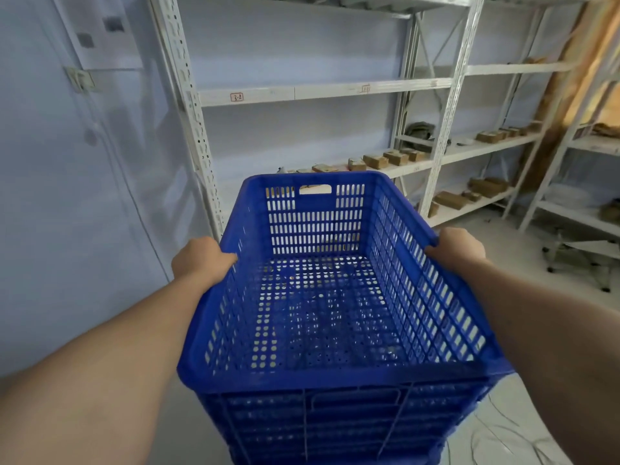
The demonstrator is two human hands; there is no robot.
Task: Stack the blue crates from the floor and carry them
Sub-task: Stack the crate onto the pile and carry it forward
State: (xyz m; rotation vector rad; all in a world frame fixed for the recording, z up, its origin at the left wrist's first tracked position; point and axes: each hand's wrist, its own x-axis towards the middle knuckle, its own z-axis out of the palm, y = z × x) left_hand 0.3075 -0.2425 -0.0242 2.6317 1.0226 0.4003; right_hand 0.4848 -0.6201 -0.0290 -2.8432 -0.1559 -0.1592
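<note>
Step in hand: carrying; the stacking looks done, judging by the rims nested under the top crate.
Blue crates (322, 297): a nested stack held up in front of the person, tilted slightly, with the far end near the shelving; the top crate is empty, and how many sit beneath cannot be told.
Left hand (201, 260): wrapped over the left rim of the top crate, fingers (229, 258) curled inward and clamped on the rim.
Right hand (458, 246): on the right rim toward the far corner, closed over the edge; its fingertips are hidden outside the wall, so the exact hold cannot be told.
Surroundings: white metal shelving (315, 92) straight ahead with small brown packages (375, 161) on a lower shelf, a pale wall (67, 196) to the left, and loose cables on the floor (503, 431) at lower right.
Risk, grip: both hands appear to hold only the top crate's rim, so the lower crates could slip free if they are loosely nested.
Risk, collision: the far end could strike the shelf upright if the person steps forward without turning.
Risk, footing: the stack hides the floor just ahead, and the cables could catch a foot.
</note>
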